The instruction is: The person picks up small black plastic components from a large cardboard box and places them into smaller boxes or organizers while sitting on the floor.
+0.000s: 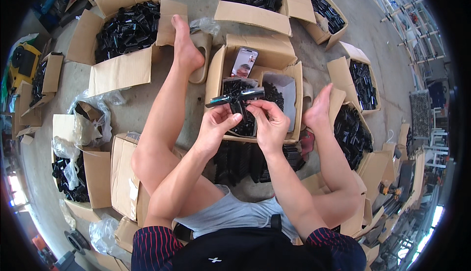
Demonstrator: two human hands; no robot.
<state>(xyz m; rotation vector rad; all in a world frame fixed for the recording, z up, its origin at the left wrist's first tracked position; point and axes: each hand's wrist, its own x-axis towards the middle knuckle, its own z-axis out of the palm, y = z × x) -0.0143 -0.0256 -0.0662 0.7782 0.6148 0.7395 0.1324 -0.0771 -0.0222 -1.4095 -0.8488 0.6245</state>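
In front of me I hold a glossy black branched plastic fitting point(239, 105), its arms spreading to both sides and one pointing down toward me. My left hand point(217, 126) pinches it at its lower left, thumb and fingers pressed together. My right hand point(271, 125) closes its fingertips on its right side near the downward arm. Whether a second small part sits between the fingers is too small to tell. Below the hands stands an open cardboard box point(216, 77). Inside it are a grey bin point(290, 88) and another bin, both with small black parts, and a propped-up smartphone point(244, 63).
Open cartons of black parts surround me: a large box point(120, 70) at far left, another box point(252, 18) ahead, several on the right. Stacked black parts point(230, 165) lie between my legs. Clear plastic bags point(100, 119) lie on the left. Metal racks point(407, 21) stand far right.
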